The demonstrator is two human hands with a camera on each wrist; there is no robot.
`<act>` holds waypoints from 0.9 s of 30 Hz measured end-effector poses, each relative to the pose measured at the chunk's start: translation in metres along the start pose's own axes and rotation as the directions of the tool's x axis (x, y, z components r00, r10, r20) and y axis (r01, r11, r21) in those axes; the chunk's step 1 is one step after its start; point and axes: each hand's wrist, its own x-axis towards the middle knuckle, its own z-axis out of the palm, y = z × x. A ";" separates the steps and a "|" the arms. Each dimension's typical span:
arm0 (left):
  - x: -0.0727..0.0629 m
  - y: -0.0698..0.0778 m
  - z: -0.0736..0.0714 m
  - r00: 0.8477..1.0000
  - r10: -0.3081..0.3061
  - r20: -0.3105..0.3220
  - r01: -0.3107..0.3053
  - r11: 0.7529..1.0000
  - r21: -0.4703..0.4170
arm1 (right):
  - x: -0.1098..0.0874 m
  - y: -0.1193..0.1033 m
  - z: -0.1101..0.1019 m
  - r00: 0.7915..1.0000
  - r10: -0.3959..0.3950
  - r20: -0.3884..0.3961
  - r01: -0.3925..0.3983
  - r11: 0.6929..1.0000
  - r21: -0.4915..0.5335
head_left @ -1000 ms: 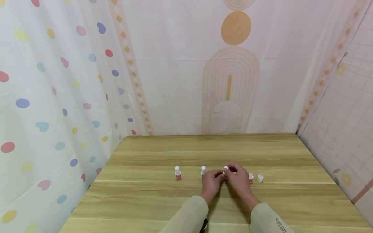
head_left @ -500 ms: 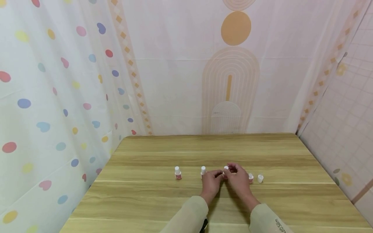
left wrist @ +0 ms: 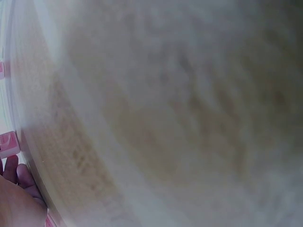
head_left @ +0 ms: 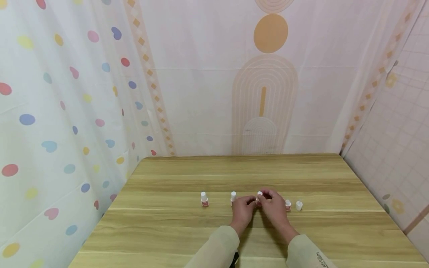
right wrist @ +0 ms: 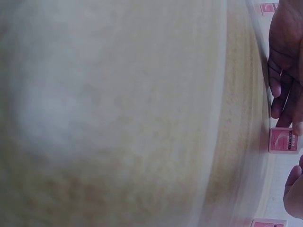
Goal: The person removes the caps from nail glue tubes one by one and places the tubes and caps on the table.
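Ideally, we should hold the bottle (right wrist: 282, 140) upright on the tabletop (head_left: 187, 171), our right hand (head_left: 275, 208) pinching it lightly near its cap (head_left: 259, 193), our left hand (head_left: 242, 210) close beside it, whether gripping we cannot tell.

Wood tbl (head_left: 151, 230), dotted curtain (head_left: 77, 108) L.

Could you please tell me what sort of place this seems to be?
Probably a curtained-off indoor work corner: a wood-grain table stands before patterned curtains, with a row of small bottles set out on it.
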 end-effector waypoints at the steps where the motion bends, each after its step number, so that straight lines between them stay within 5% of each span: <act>1: 0.000 0.000 0.000 1.000 -0.005 0.001 0.005 1.000 0.002 | 0.000 0.000 0.000 1.000 -0.003 0.001 0.003 1.000 -0.002; 16: -0.001 0.001 -0.001 1.000 -0.004 -0.002 0.004 1.000 0.016 | 0.001 -0.001 0.001 0.998 0.068 -0.001 -0.068 0.998 0.020; 27: 0.000 0.001 0.000 1.000 -0.008 0.009 0.008 1.000 0.023 | 0.001 0.001 0.000 1.000 0.008 0.008 -0.008 1.000 -0.002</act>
